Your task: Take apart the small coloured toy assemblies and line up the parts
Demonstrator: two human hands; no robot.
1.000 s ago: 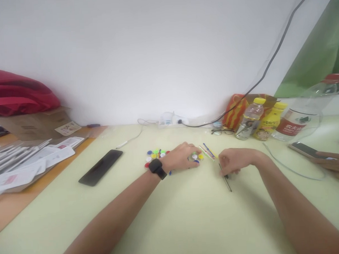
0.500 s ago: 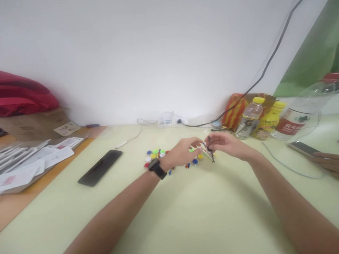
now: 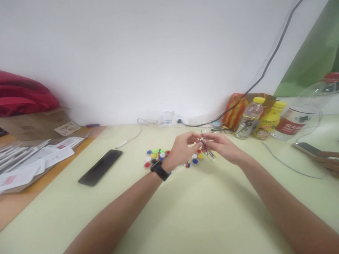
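Note:
My right hand (image 3: 223, 146) pinches a small dark piece with thin arms (image 3: 202, 133) above the table. Fingertips of my left hand (image 3: 184, 148) close on the same piece from the other side, so the two hands meet around it; much of it is hidden by the fingers. A black watch (image 3: 161, 170) is on my left wrist. Below and behind the hands lie several small round pieces in red, blue, yellow, white and green, among them a blue one (image 3: 195, 161) and a red one (image 3: 147, 165). Thin coloured sticks (image 3: 211, 155) lie beneath my right hand.
A black phone (image 3: 100, 168) lies to the left, near papers (image 3: 47, 158) and a cardboard box (image 3: 31, 125). Bottles (image 3: 249, 118) and a striped bag (image 3: 231, 113) stand back right. Another person's hand (image 3: 335, 166) rests by a phone (image 3: 308, 149) at the right.
My right hand has moved left with the dark piece. My left fingers, apart from it before, now close on it. The other person's hand has shifted slightly right.

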